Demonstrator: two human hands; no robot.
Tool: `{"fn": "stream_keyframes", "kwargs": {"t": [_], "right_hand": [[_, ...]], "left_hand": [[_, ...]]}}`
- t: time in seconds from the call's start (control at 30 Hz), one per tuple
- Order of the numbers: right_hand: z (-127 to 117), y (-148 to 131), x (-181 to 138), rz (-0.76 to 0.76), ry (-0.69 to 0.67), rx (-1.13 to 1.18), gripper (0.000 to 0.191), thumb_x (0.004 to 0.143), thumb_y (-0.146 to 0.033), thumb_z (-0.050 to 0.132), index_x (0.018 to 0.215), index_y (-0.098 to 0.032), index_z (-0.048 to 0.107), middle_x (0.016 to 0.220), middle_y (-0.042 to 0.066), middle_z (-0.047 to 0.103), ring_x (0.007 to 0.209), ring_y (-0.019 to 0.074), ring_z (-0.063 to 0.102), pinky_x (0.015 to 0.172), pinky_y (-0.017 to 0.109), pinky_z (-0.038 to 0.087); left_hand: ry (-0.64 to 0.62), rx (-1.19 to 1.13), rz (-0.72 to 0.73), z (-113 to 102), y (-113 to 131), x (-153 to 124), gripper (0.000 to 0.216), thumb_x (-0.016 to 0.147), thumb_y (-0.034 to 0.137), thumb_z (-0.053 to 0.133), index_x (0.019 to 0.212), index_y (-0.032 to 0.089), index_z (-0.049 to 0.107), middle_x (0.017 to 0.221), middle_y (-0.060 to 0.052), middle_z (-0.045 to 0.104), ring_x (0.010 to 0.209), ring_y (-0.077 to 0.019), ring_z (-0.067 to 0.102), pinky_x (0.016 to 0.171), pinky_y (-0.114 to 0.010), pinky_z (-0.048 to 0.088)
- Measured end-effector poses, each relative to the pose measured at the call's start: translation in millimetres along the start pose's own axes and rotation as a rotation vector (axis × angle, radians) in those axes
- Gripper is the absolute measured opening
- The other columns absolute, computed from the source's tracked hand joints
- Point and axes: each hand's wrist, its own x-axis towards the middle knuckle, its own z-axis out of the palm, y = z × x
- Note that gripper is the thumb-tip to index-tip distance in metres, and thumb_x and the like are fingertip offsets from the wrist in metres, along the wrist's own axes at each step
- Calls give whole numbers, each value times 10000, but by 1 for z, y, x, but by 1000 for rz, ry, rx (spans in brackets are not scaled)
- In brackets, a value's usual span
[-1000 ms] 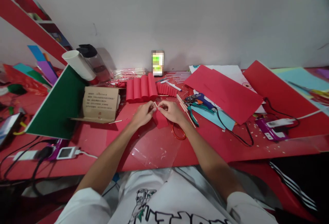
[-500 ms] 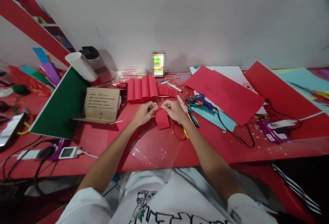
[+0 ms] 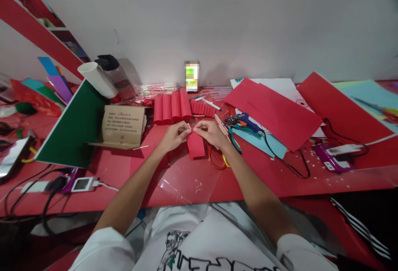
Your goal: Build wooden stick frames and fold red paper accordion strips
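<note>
A small strip of red paper (image 3: 195, 146) hangs between my hands, its lower end toward me. My left hand (image 3: 176, 135) pinches its upper left edge, and a small pale bit shows at the fingertips. From the right, my right hand (image 3: 211, 133) pinches the same upper edge, fingertips nearly meeting the left ones. Just beyond lies a row of rolled red paper tubes (image 3: 172, 107), with a smaller pleated red piece (image 3: 203, 108) beside it. Scissors with red and yellow handles (image 3: 217, 159) lie partly under my right wrist.
A cardboard box (image 3: 123, 126) and a green board (image 3: 73, 128) stand at left. A phone (image 3: 192, 76) leans on the wall. To the right are a blue glue gun (image 3: 248, 122), teal-handled pliers (image 3: 234, 140), red sheets (image 3: 276, 111) and a purple power strip (image 3: 331, 159) with cords.
The red strip's lower end now hangs slightly lower and flatter. My fingertips have drawn closer together along its upper edge.
</note>
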Motion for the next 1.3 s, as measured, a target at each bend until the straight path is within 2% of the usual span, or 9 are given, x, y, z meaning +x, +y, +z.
{"fn": "stream_keyframes", "kwargs": {"t": [0.13, 0.2, 0.33, 0.4, 0.57, 0.73, 0.9, 1.1, 1.3], "right_hand": [[0, 3, 1, 28, 36, 132, 218, 826, -387, 686, 874, -176, 665, 838, 27, 702, 797, 168, 660, 746, 285, 510], [0, 4, 2, 35, 72, 192, 234, 815, -393, 705, 910, -188, 643, 858, 18, 699, 798, 161, 665, 740, 277, 519], [-3, 1, 1, 23, 54, 221, 238, 820, -403, 710, 942, -201, 680, 955, 36, 728, 880, 177, 688, 807, 304, 542], [-4, -2, 1, -13, 32, 194, 254, 799, -378, 739, 981, -202, 710, 1032, 54, 739, 953, 196, 691, 868, 330, 542], [-3, -11, -1, -42, 103, 3, 207, 835, -324, 709, 998, -200, 737, 972, 68, 757, 865, 197, 692, 854, 362, 547], [-2, -10, -1, -120, 120, -85, 167, 870, -325, 678, 964, -209, 753, 1005, 69, 762, 943, 215, 695, 895, 367, 537], [-2, -8, -1, -113, 130, -48, 217, 868, -335, 680, 1032, -212, 751, 1070, 68, 765, 963, 212, 708, 890, 353, 547], [-2, -7, -1, -145, 149, -93, 184, 875, -342, 681, 979, -219, 771, 1017, 66, 777, 961, 222, 713, 913, 366, 545], [-1, -8, -3, -134, 151, -51, 222, 871, -360, 686, 1030, -228, 769, 1054, 64, 774, 965, 219, 714, 893, 360, 555]], "left_hand": [[37, 74, 50, 2, 5, -1, 304, 892, 440, 653, 1067, 192, 647, 956, -50, 706, 805, -160, 635, 696, -252, 480], [71, 111, 72, 3, 7, -1, 336, 848, 425, 709, 1092, 197, 676, 994, -55, 712, 818, -164, 627, 713, -259, 479], [195, 151, 70, 3, 3, 1, 292, 836, 394, 716, 1050, 195, 733, 802, -14, 678, 705, -143, 577, 673, -258, 451], [213, 161, 50, 2, 0, 2, 289, 842, 403, 706, 1036, 193, 741, 734, 1, 653, 655, -137, 558, 636, -254, 435], [194, 194, 24, 0, 0, 2, 299, 873, 421, 670, 1037, 180, 737, 822, -31, 712, 696, -152, 607, 654, -265, 448], [172, 200, 51, 0, 3, 1, 264, 905, 398, 628, 998, 173, 731, 913, -54, 739, 783, -168, 642, 714, -279, 474], [156, 151, 27, 1, 2, 1, 285, 895, 410, 640, 1008, 165, 734, 884, -49, 744, 740, -163, 647, 681, -274, 472], [154, 75, 6, 0, 1, 3, 298, 867, 421, 665, 976, 159, 753, 879, -58, 761, 746, -176, 665, 693, -286, 494], [129, -8, -8, -2, 2, 4, 310, 850, 442, 684, 948, 161, 769, 901, -61, 776, 797, -196, 690, 739, -298, 523]]}}
